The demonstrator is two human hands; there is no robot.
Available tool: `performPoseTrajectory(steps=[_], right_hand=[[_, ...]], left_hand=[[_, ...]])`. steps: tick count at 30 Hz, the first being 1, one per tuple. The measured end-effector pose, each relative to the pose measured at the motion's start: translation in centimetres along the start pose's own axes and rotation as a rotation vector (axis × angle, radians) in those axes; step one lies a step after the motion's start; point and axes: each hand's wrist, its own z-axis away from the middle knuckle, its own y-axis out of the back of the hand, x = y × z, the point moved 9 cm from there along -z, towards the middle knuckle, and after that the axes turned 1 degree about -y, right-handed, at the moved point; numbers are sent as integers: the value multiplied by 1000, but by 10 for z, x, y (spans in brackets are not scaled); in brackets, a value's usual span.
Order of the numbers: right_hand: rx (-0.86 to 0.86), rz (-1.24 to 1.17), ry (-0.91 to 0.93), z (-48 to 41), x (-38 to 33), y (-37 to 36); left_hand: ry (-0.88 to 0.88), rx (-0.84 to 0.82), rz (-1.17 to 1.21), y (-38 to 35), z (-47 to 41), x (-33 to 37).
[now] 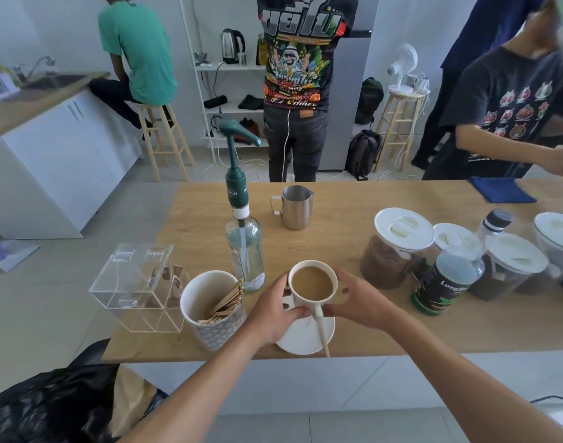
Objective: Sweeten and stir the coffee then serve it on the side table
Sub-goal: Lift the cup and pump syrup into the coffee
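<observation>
A white cup [312, 282] full of milky coffee is held between both my hands, just above a white saucer [302, 340] near the front edge of the wooden table [353, 314]. My left hand [273, 311] wraps the cup's left side and front. Fingers of my right hand [356, 298] press on its right side. A wooden stir stick [321, 330] lies across the saucer, pointing toward me. A clear syrup bottle [245, 247] with a green pump stands right behind the cup.
A paper cup of wooden sticks [209, 308] and a clear acrylic box [136, 286] stand to the left. A steel pitcher [296, 207] sits farther back. Lidded jars [398, 247] and a dark bottle [446, 276] crowd the right. Three people stand or sit beyond the table.
</observation>
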Motion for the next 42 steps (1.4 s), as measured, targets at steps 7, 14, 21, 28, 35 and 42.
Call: performPoseTrajectory(steps=[7, 14, 21, 28, 35, 42], right_hand=[[33, -103, 69, 3, -33, 39], [61, -210, 198, -1, -81, 71], [62, -230, 342, -17, -122, 84], [12, -232, 453, -30, -154, 79], [-26, -261, 486, -41, -167, 71], [-48, -286, 505, -51, -173, 70]], left_hand=[[-80, -25, -14, 25, -2, 61], [-166, 34, -41, 63, -3, 117], [-188, 83, -44, 98, 0, 146], [-173, 112, -84, 122, 3, 154], [-160, 122, -137, 137, 3, 153], [-145, 96, -198, 146, 0, 155]])
